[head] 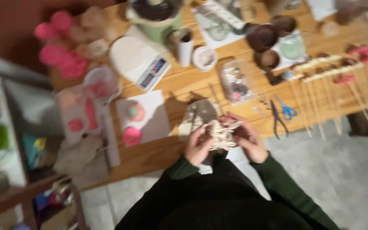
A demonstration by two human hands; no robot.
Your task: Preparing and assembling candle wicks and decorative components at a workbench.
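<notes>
My left hand [197, 145] and my right hand [246, 137] are closed together on a bundle of cream-coloured string or cord [221, 133], held just over the near edge of a wooden table [179, 85]. Both sleeves are dark green. Behind the bundle lies a pale round piece [201, 113] on the table. The frame is blurred, so finer detail of the bundle is unclear.
On the table stand a white kitchen scale [139, 59], a green pot [156, 19], a white cup [185, 44], brown bowls [263, 37], a clear bag [236, 81], blue-handled scissors [287, 110], pliers [276, 119], wooden sticks [320, 102] and pink pieces [62, 55]. A shelf [5, 140] stands left.
</notes>
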